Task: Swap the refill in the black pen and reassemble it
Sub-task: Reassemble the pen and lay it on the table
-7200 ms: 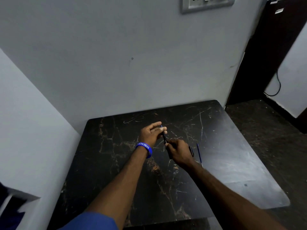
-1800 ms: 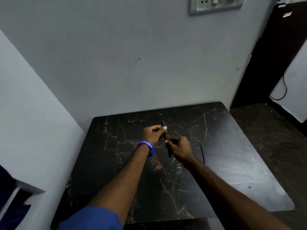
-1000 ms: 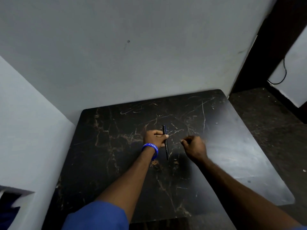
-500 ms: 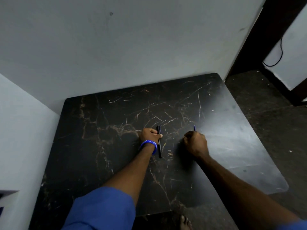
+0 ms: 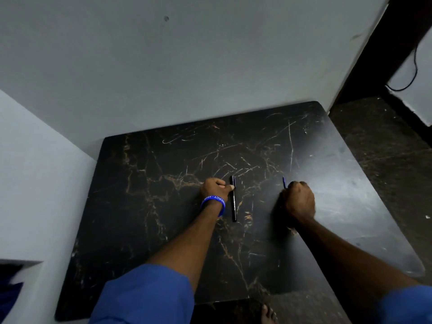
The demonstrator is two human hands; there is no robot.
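1. The right hand (image 5: 300, 202) is curled into a fist over a thin blue refill (image 5: 284, 182); only the refill's far tip shows, the rest is hidden.
2. The left hand (image 5: 215, 189) rests on the table, thumb and fingertips pinching the black pen (image 5: 233, 198) near its upper end; the finger pads are hard to see.
3. The pen is a slim, glossy cylinder lying flat, lengthwise away from the person.
4. The table (image 5: 145, 206) is black marble-patterned, veined brown, scratched.
5. A blue band (image 5: 213, 202) circles the left wrist.
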